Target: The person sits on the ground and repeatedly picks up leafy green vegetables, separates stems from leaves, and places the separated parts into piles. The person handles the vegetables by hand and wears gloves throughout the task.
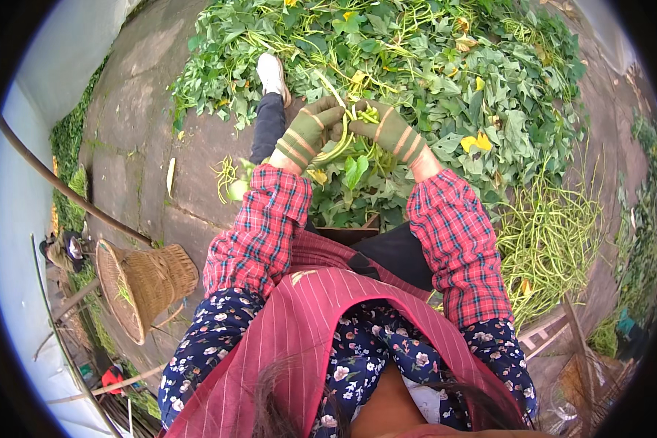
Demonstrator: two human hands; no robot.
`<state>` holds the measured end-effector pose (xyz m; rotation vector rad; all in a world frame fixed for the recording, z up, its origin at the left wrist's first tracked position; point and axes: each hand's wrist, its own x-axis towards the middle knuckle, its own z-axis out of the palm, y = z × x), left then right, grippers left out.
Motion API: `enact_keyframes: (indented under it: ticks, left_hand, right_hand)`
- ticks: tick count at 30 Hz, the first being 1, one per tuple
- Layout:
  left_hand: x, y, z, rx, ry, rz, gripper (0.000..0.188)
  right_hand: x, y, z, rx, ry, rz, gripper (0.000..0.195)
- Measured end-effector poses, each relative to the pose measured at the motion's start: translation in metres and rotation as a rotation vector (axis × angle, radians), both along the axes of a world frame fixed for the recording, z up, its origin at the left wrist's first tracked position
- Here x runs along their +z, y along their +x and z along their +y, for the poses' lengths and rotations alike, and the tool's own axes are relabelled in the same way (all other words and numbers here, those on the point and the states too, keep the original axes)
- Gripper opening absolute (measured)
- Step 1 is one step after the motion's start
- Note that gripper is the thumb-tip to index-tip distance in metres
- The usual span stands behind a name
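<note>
My left hand (pixel 308 130), in an olive knitted glove with tan stripes, is closed around a bunch of long green stems (pixel 336 152). A pale strip of stem (pixel 328 87) sticks up beyond its fingertips. My right hand (pixel 388 131), gloved the same way, grips the short ends of some green stems (pixel 369 115), its fingertips nearly touching the left ones. Both hands are above a broad heap of cut leafy vines (pixel 460 71) with a few yellow leaves. One green leaf (pixel 356 171) hangs just below the hands.
Loose pale-green stems (pixel 547 235) are piled at my right. At left a wicker basket (pixel 156 284) lies tipped on the concrete floor (pixel 126 142), near a curved wooden pole (pixel 71 191). A few stems (pixel 227 178) lie by my leg. My white shoe (pixel 271 74) touches the heap's edge.
</note>
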<state>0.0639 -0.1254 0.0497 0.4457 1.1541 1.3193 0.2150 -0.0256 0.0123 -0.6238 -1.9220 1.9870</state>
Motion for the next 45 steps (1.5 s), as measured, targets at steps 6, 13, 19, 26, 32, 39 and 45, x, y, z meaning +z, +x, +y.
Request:
enact_keyframes:
  ticks: [6, 13, 19, 26, 32, 39, 45]
  left_hand:
    - [-0.013, 0.0, -0.008, -0.007, -0.108, -0.059, 0.015]
    - [-0.006, -0.024, -0.015, -0.001, 0.172, -0.694, 0.023]
    - [-0.007, -0.026, -0.013, 0.087, 0.238, -0.745, 0.023]
    - [-0.027, -0.027, -0.007, 0.166, 0.169, -0.76, 0.023]
    - [-0.02, -0.01, -0.001, 0.309, -0.032, -0.383, 0.019]
    - [-0.013, 0.002, -0.005, -0.057, -0.177, 0.365, 0.025]
    - [-0.003, 0.007, -0.001, -0.161, -0.237, 0.544, 0.022]
  right_hand:
    - [-0.003, -0.005, 0.005, -0.145, 0.243, -0.134, 0.04]
    - [-0.033, 0.004, 0.038, -0.362, -0.03, -0.177, 0.047]
    - [0.008, 0.001, 0.003, -0.001, -0.131, -0.062, 0.032]
    - [-0.002, -0.01, -0.016, 0.05, -0.204, 0.006, 0.033]
    - [-0.01, -0.011, -0.016, 0.003, 0.02, -0.113, 0.042]
    - [-0.018, -0.014, -0.01, -0.165, -0.034, -0.116, 0.045]
    - [-0.011, -0.003, -0.001, -0.065, 0.122, -0.179, 0.045]
